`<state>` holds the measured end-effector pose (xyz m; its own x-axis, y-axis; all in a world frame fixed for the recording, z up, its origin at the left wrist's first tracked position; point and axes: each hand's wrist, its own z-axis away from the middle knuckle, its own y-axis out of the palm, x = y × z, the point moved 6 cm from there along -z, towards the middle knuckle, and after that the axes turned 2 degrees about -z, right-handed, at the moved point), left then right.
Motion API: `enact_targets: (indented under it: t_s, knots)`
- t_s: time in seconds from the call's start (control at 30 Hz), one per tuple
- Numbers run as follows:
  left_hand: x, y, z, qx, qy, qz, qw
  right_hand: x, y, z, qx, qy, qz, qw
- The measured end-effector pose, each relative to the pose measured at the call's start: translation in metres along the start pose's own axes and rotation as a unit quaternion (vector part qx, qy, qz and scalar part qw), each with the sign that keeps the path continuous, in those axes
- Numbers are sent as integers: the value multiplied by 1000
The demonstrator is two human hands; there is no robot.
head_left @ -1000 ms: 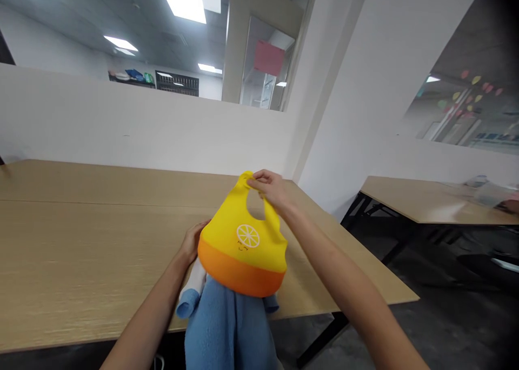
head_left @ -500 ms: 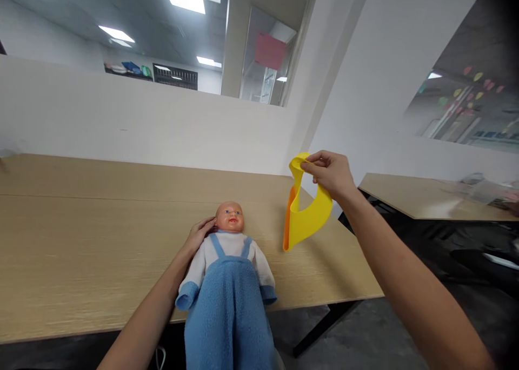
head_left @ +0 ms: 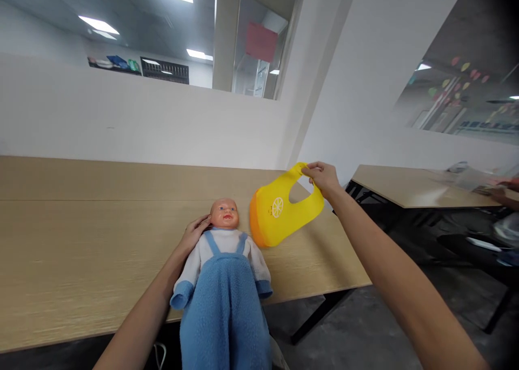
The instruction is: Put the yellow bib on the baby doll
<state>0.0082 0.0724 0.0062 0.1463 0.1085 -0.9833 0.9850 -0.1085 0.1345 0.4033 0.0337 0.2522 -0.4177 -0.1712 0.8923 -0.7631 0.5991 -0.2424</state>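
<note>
1. Bib (head_left: 286, 217) is off doll (head_left: 227, 275), neckline bare; bib sits at about 3 o'clock of doll's head. Strap fastened or not: can't tell.
2. Right hand (head_left: 322, 179), at bib's 2 o'clock, pinches the strap.
3. Left hand (head_left: 197, 234), fingers extended, touches head at 8 o'clock, occupying that side.
4. Doll's legs overhang table (head_left: 101, 262) at 6 o'clock.
5. Second table (head_left: 399, 185): 2 o'clock, well apart.

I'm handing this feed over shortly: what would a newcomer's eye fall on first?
The bright yellow bib with its orange end, held up by the right hand, stands out first, just right of the doll. Then the doll, in blue overalls, face up with its upper body on the table, the left hand at its head.
</note>
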Motion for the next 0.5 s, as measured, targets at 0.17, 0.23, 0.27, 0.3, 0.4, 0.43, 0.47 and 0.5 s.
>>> enact_targets:
  t_s: [0.17, 0.23, 0.27, 0.3, 0.4, 0.43, 0.47, 0.5]
  knots:
    - [-6, 1, 3, -11, 12, -8, 1000, -121, -14, 18, 7, 110, 57, 992]
    - [-6, 0, 4, -19, 18, -7, 1000, -157, -20, 33, -3, 132, 72, 989]
    - [-5, 0, 3, -20, 22, -8, 1000, -170, -25, 40, -14, 145, 80, 986]
    - [-5, 0, 3, -21, 24, -12, 999, -181, -31, 46, -26, 156, 87, 984]
    - [-2, -2, 2, -21, 26, -35, 999, -199, -51, 57, -59, 192, 97, 975]
    - [-1, -3, 1, -20, 26, -45, 998, -203, -57, 59, -66, 200, 95, 973]
    - [0, -3, 1, -19, 26, -54, 998, -206, -62, 59, -73, 205, 88, 972]
    - [0, -4, 1, -17, 26, -62, 998, -209, -67, 59, -78, 207, 78, 972]
